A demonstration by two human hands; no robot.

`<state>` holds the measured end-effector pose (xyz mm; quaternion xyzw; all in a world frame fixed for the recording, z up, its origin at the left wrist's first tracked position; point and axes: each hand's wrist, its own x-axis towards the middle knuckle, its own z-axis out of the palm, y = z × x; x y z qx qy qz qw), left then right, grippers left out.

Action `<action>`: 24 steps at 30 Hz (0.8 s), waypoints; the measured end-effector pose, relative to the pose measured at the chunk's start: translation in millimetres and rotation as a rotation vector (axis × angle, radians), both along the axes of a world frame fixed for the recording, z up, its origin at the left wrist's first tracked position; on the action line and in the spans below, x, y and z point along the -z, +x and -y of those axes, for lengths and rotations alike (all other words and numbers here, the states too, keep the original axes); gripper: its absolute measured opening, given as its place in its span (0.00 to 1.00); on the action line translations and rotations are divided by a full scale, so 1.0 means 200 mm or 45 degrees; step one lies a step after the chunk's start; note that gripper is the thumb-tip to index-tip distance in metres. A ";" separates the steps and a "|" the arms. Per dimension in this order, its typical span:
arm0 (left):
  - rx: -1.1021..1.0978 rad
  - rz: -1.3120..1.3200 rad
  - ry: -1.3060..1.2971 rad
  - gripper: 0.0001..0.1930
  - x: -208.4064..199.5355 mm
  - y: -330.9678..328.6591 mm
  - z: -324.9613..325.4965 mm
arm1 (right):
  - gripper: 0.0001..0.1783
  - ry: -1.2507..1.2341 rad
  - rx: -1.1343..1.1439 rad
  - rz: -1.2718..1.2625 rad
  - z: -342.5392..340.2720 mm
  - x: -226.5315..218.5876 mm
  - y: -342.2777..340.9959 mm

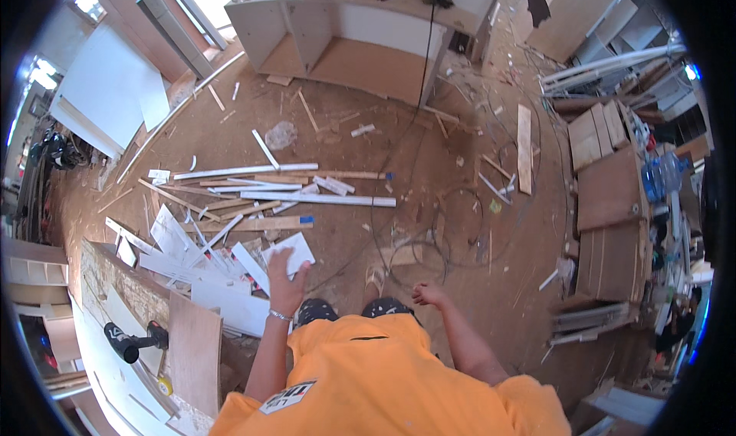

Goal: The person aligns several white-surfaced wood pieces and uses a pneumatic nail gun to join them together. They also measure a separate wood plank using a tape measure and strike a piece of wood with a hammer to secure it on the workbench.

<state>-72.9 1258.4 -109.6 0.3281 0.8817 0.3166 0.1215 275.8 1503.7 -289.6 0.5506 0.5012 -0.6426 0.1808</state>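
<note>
My left hand (287, 279), with a bracelet at the wrist, is stretched forward with its fingers apart. It is over a white board offcut (297, 252) at the near right of a scrap pile; whether it touches the offcut I cannot tell. My right hand (429, 294) hangs in front of my right side, its fingers curled in, and no object shows in it. Beyond my left hand, long white and bare wood strips (318, 198) lie across the floor. White board pieces (230, 302) overlap on the floor to the left of that hand.
At the left stands a worktable (115, 271) with a plywood piece (194, 359), a black power tool (134, 340) and a yellow tape measure (165, 386). An open cabinet carcass (360, 60) stands ahead. Cables (429, 263) loop over the floor. Wooden boxes (613, 198) line the right.
</note>
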 end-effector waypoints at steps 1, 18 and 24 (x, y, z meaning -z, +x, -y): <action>0.077 0.037 -0.006 0.30 0.05 -0.01 -0.13 | 0.16 0.004 0.076 -0.072 -0.18 -0.02 -0.04; 0.443 0.195 0.120 0.22 0.62 -0.98 -2.81 | 0.17 0.383 0.204 -0.689 -2.79 -0.76 -1.52; 0.333 0.680 0.333 0.20 0.08 -1.26 -4.45 | 0.20 0.655 -0.073 -0.676 -3.77 -1.13 -2.11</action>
